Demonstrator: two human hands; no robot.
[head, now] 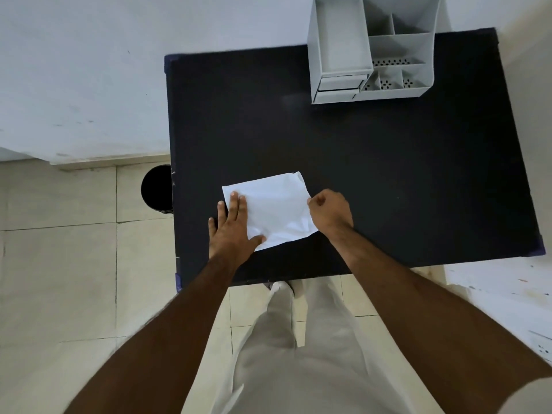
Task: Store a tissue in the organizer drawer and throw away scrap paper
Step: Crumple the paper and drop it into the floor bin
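Observation:
A white tissue (273, 207) lies flat on the black table (358, 162), near its front edge. My left hand (231, 227) rests flat on the tissue's left part, fingers spread, pressing it down. My right hand (328, 209) pinches the tissue's right edge between thumb and fingers. A grey desk organizer (370, 49) stands at the table's far edge; its small drawers (339, 85) on the front left look pushed in. No scrap paper is visible.
A round black bin (156, 188) stands on the tiled floor against the table's left side. A white wall runs behind the table. My legs are at the table's front edge.

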